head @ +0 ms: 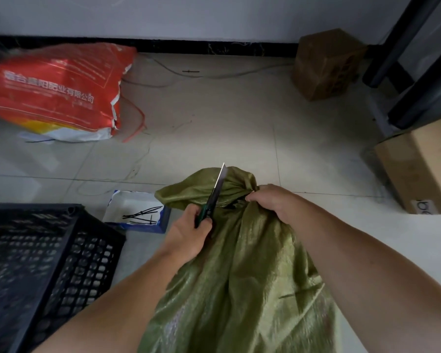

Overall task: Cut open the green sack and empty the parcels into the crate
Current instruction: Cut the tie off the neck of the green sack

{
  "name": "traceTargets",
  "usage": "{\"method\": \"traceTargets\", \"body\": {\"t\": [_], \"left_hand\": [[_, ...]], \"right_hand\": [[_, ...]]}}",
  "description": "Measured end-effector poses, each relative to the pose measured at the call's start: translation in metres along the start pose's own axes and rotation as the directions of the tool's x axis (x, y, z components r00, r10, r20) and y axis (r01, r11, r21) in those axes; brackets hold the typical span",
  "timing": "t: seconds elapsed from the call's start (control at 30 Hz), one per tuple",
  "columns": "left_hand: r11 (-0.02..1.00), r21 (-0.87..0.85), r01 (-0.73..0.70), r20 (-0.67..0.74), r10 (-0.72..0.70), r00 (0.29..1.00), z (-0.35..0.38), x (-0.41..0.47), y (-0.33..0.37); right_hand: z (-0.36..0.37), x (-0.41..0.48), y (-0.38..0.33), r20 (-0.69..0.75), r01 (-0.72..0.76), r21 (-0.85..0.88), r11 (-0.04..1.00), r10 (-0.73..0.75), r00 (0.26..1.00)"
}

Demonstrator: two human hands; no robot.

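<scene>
A green woven sack point(242, 271) stands on the floor in front of me, its neck bunched together at the top. My right hand point(273, 202) grips that bunched neck from the right. My left hand point(189, 234) holds a utility knife point(215, 194) by its green handle, the long blade pointing up and away, lying against the sack's gathered top. The black perforated plastic crate point(43, 263) sits at the lower left. No parcels show; the sack hides its contents.
A small blue and white box point(138, 212) holding black cable ties lies between crate and sack. A red printed bag point(59, 90) lies at the far left. Cardboard boxes stand at the back right point(326, 64) and right edge point(418, 171). A dark rack frame point(418, 59) rises at top right.
</scene>
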State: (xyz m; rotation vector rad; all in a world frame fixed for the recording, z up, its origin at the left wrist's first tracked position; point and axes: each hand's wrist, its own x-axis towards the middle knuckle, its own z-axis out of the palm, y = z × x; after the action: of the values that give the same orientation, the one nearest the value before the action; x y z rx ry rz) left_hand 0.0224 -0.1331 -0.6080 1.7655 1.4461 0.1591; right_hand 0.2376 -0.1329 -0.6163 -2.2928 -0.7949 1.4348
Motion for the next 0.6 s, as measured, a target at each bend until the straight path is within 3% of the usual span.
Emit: {"method": "traceTargets", "body": {"t": [0.2, 0.4, 0.6], "left_hand": [[0.993, 0.089, -0.08, 0.005, 0.08, 0.997, -0.023, -0.023, 0.012], [0.963, 0.058, -0.263, 0.034, 0.262, 0.965, -0.057, -0.059, 0.028], [0.886, 0.238, -0.398, 0.006, 0.409, 0.913, -0.088, -0.106, 0.049]], "right_hand": [[-0.011, -0.063, -0.016, -0.139, 0.204, 0.222, 0.953, -0.176, 0.974], [-0.01, -0.127, -0.024, -0.24, 0.351, 0.517, 0.781, -0.261, 0.935], [-0.012, -0.179, -0.008, -0.285, 0.451, 0.668, 0.592, -0.356, 0.89]]}}
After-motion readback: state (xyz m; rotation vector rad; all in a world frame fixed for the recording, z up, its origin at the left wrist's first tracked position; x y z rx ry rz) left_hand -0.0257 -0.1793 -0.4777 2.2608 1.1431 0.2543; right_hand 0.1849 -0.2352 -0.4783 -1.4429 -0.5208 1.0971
